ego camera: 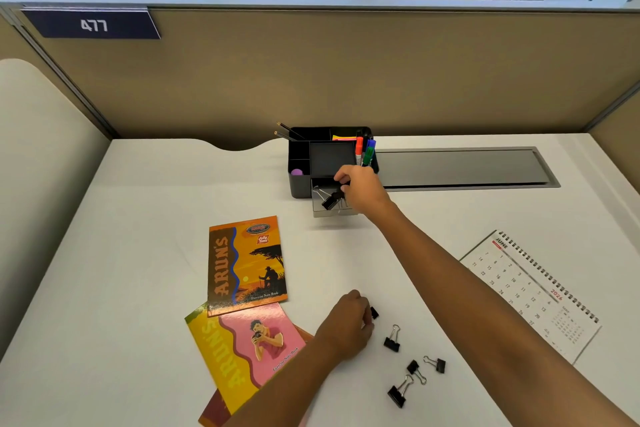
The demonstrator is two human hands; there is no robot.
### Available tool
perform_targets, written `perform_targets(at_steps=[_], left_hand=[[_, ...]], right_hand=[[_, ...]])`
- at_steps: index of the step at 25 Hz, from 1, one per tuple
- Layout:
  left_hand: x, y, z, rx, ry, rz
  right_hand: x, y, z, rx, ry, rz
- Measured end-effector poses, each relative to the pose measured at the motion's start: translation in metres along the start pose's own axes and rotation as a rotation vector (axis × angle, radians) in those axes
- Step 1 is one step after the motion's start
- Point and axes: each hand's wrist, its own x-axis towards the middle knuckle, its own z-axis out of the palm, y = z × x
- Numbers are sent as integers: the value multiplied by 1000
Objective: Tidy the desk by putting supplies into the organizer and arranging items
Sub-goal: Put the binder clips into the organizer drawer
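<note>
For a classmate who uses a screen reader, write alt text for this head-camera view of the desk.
A person's right hand holds a black binder clip over the open drawer of a black desk organizer, while the left hand picks up another clip. Four clips lie loose on the white desk, with notebooks left and a calendar right.

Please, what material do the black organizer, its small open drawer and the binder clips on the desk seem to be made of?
Black organizer: probably matte plastic; its walls look dull and moulded. Drawer: its front looks clear or silvery and glossy, perhaps acrylic or metal; I cannot tell which. Binder clips: likely black painted metal bodies with bright wire handles, which glint.
</note>
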Motion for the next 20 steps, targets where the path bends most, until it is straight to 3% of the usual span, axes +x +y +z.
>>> perform_targets(at_steps=[5, 11, 17, 20], left_hand=[[1, 3, 0, -56, 11, -54], [0, 11, 7, 50, 53, -99], [4, 16, 6, 311, -39, -50], [9, 13, -2, 251, -38, -43]], right_hand=[[-8, 15, -8, 257, 177, 67], [-33, 46, -20, 408, 339, 85], [-90, 85, -5, 478, 305, 180], [-119, 97, -2, 513, 307, 233]])
